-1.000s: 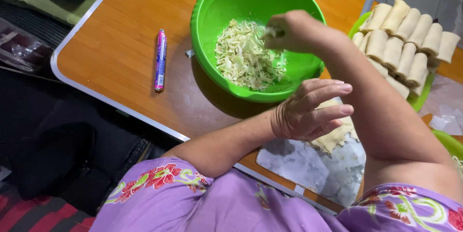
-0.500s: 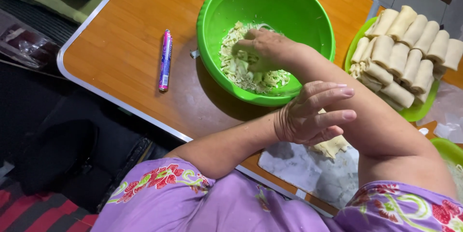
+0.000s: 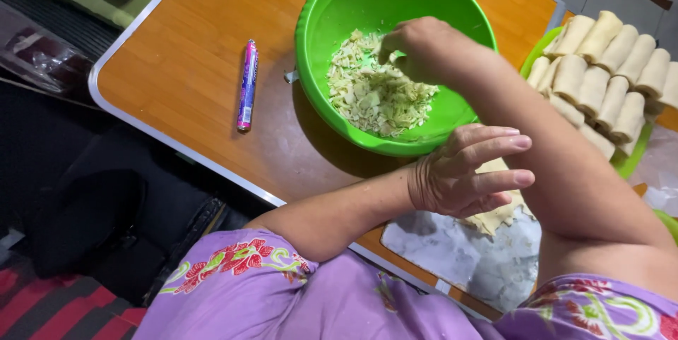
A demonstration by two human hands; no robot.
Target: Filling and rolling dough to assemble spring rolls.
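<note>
inside green bowl [image 3: 332, 22], right hand [image 3: 417, 47] pinches shredded filling [image 3: 374, 96].

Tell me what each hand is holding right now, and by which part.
The right hand pinches some shredded filling in the green bowl with its fingertips. The left hand rests on the dough wrapper; grip unclear.

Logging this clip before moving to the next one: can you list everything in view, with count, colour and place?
bowl: one, bright green, on the table's middle.
shredded filling: one heap, pale green-white, inside the bowl.
wrapped stick: one, pink and purple, left of the bowl.
rolls: about a dozen or more, cream, stacked on the tray.
tray: one, green, at the right edge.
dough sheet: one, cream, under the left hand.
table: one, orange wood with pale rim.
left hand: fingers spread, over the dough sheet.
right hand: in the bowl, grip closed on filling.
</note>
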